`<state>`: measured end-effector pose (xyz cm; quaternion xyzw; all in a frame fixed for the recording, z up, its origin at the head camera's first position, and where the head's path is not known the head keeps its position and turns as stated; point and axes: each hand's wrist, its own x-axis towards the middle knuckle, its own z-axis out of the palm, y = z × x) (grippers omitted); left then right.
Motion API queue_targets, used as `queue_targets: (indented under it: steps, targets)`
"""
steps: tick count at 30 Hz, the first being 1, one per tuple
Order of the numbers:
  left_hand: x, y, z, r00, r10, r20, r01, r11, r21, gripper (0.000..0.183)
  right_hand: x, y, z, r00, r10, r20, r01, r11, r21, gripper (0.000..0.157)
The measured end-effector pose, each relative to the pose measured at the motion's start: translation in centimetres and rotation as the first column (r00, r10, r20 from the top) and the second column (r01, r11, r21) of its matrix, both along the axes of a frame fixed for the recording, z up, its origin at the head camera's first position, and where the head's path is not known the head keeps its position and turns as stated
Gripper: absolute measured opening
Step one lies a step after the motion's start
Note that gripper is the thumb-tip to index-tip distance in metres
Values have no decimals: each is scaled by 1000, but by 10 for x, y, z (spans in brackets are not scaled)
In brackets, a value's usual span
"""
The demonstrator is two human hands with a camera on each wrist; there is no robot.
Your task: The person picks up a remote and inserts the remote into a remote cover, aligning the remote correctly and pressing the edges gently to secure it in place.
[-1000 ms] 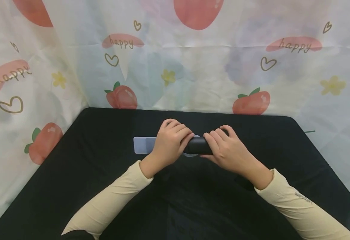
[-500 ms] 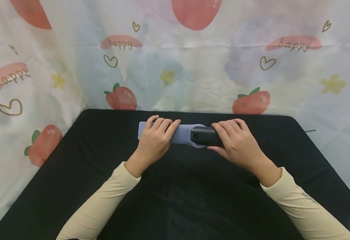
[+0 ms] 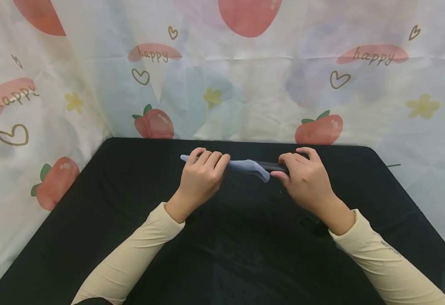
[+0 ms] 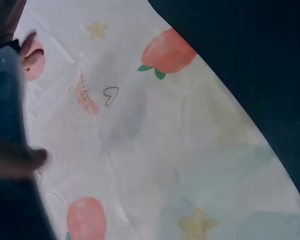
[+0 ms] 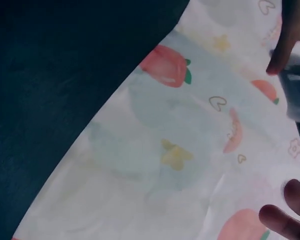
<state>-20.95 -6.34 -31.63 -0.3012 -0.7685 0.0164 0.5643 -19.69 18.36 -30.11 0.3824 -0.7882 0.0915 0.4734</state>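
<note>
Over the far part of the table, my left hand (image 3: pixel 202 176) grips a blue-grey flat piece (image 3: pixel 245 166). Its right end bends downward, and it shows nearly edge-on. A slim black bar (image 3: pixel 273 166) meets this piece on the right, partly hidden behind the bend. My right hand (image 3: pixel 306 182) pinches the bar's right end, thumb below and fingers above. At the left edge of the left wrist view, the blue-grey piece (image 4: pixel 5 90) is dark and blurred, with a finger (image 4: pixel 15 160) across it. Fingertips (image 5: pixel 285 220) show at the lower right of the right wrist view.
A black cloth (image 3: pixel 252 245) covers the table. Behind it and on the left hangs a pale curtain (image 3: pixel 245 106) printed with fruit, hearts and flowers, meeting the table's back edge.
My left hand first moved left along the blue-grey piece, off the black bar; my right hand moved right. Both things then turned from broad face to nearly edge-on.
</note>
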Motion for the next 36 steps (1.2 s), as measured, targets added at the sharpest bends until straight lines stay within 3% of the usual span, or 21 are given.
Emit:
queue_targets:
  steps: [5, 8, 12, 16, 21, 24, 27, 29, 33, 36]
  targets:
    - [-1, -1, -2, 998, -7, 70, 10, 999, -45, 40, -3, 1, 4, 998, 0, 62, 3, 998, -56, 53]
    - [-1, -2, -2, 992, 17, 127, -7, 997, -80, 51, -4, 2, 5, 997, 24, 70, -23, 1000, -17, 48]
    - [0, -5, -1, 968, 65, 243, -36, 992, -124, 60, -4, 6, 4, 992, 65, 107, -75, 992, 97, 47]
    - [0, -9, -1, 937, 79, 341, -22, 986, -168, 64, -4, 11, 3, 988, 56, 142, -83, 977, 197, 62]
    - [-1, -12, 2, 917, 62, 394, 19, 980, -200, 67, -5, 12, 2, 994, 17, 110, -48, 958, 281, 60]
    - [-4, -12, 5, 914, 48, 404, 31, 982, -187, 69, -4, 8, -1, 996, -1, 92, -24, 963, 269, 63]
    - [-7, -12, 6, 920, 19, 393, 34, 991, -128, 72, -3, 2, -5, 998, -23, 67, 9, 980, 200, 55]
    - [-8, -10, 5, 936, -2, 352, 26, 998, -65, 73, -2, -4, -7, 998, -49, 49, 42, 990, 136, 52]
    - [-6, 0, 4, 985, -45, 168, 44, 999, 10, 61, 1, -17, -10, 993, -119, 20, 119, 993, 17, 65]
    - [-3, 10, 3, 998, -54, 22, 54, 998, -17, 41, 3, -25, -10, 987, -157, 18, 158, 987, -25, 66]
